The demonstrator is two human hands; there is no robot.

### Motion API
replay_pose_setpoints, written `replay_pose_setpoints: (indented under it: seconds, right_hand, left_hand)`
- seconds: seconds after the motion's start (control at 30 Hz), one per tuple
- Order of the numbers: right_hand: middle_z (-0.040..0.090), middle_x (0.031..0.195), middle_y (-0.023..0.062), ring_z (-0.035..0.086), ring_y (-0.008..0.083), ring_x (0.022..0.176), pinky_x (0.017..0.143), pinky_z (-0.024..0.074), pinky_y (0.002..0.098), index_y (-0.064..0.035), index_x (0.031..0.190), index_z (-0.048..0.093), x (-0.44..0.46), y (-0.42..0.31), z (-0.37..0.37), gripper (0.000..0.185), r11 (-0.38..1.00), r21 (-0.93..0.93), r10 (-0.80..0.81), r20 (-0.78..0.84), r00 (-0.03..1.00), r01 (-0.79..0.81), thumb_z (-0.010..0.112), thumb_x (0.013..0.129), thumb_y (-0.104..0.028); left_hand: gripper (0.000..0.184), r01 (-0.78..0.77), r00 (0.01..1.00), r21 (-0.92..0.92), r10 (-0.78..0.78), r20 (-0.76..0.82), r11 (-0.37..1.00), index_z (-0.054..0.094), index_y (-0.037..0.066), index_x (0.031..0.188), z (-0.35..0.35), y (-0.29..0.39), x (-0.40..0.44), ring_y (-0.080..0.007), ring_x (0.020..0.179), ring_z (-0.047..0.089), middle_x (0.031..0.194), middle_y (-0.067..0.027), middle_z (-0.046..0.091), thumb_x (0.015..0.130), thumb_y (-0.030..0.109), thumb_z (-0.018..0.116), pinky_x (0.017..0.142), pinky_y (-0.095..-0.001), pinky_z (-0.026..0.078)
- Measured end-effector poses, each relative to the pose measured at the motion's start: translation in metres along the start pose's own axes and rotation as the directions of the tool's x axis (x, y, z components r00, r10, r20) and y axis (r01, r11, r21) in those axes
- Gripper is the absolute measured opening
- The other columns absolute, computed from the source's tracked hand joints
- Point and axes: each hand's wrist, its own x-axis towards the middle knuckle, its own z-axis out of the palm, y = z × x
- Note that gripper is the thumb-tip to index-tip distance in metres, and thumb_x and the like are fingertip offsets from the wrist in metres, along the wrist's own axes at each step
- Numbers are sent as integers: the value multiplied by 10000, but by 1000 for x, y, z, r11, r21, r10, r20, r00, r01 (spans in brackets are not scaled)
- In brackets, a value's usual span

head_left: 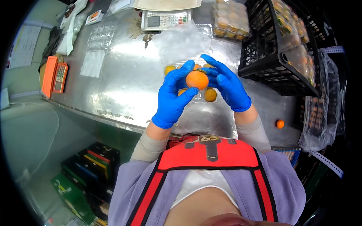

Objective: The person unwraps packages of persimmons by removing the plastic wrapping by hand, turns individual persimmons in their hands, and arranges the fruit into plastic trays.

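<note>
1. At far left, we see an orange scale near the edge of the metal tabletop, well apart from our hands.
2. Our left hand, in a blue glove, is clamped on an orange fruit: the thumb is at its lower left, the fingers along its upper left.
3. The fruit sits between our two hands, raised over a clear tray that holds more fruit, one piece showing just below and right of it. Our left hand is the nearer. The held fruit is roundish, so we find no clear long axis; its green leafy top faces away from our body.
4. Our right hand is just right of the fruit, fingers spread and pointing up and left. We cannot tell whether any fingertip touches it.
5. Farther right, we have a loose fruit on the tabletop, with a black crate beyond it.
</note>
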Motion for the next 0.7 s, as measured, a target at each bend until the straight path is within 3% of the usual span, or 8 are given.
replay_pose_setpoints:
  seconds: [0.1,0.23,0.3,0.43,0.5,0.57,0.63,0.7]
  right_hand:
    - [517,1235,106,505,194,1140,983,399,324,-62,1398,354,0,4,15,646,997,-55,-55,0,999,55,656,832,-132]
    - [453,1315,95,464,195,1191,1016,376,338,-44,1397,337,1,11,29,700,978,-84,-191,-18,981,189,688,792,-65]
    - [423,1351,92,446,198,1215,1024,370,340,-43,1400,328,1,18,33,717,957,-119,-271,-53,961,263,694,783,-51]
    - [344,1427,100,406,208,1260,1039,352,348,-45,1402,315,0,25,37,722,871,-257,-442,-34,896,420,693,786,-48]
    - [333,1437,107,401,210,1267,1042,345,352,-44,1401,315,-1,28,36,718,815,-342,-502,-10,865,468,691,790,-49]
    - [324,1445,113,386,208,1280,1046,330,358,-43,1402,314,-1,28,35,703,720,-511,-482,119,868,470,679,802,-72]
    - [348,1431,114,390,209,1277,1048,323,360,-42,1391,334,-3,26,34,683,774,-415,-499,64,864,478,678,802,-87]
    - [417,1383,114,422,214,1249,1051,308,359,-39,1346,401,-6,25,37,619,837,-287,-500,-53,864,467,675,797,-127]
  left_hand:
    - [586,-114,989,219,91,113,969,421,29,1321,-5,-2,0,-274,1283,401,1404,-166,388,780,-51,632,1062,-387,339]
    - [555,-181,983,265,166,77,947,404,30,1330,-4,-1,-1,-274,1289,393,1420,-159,365,810,-41,584,1057,-384,346]
    - [501,3,995,-51,-8,-102,999,408,24,1320,-2,3,-1,-278,1298,380,1433,-146,350,848,37,577,1059,-386,342]
    - [551,217,964,-315,-254,-83,924,392,52,1354,-2,1,-1,-217,1233,447,1416,-100,387,836,14,575,995,-333,392]
    - [590,159,987,-166,-153,47,973,390,51,1354,0,-5,-2,-208,1225,449,1402,-99,400,816,32,631,982,-339,412]
    - [616,119,993,-175,-116,26,977,395,51,1347,6,5,-4,-207,1218,453,1394,-101,405,794,37,664,979,-337,417]
    - [641,83,997,-181,-83,11,980,400,51,1340,6,12,-5,-206,1211,458,1386,-103,410,772,42,697,976,-335,422]
    - [674,-43,998,194,50,-33,980,408,56,1325,2,18,-7,-208,1206,462,1374,-102,414,730,15,723,982,-332,419]
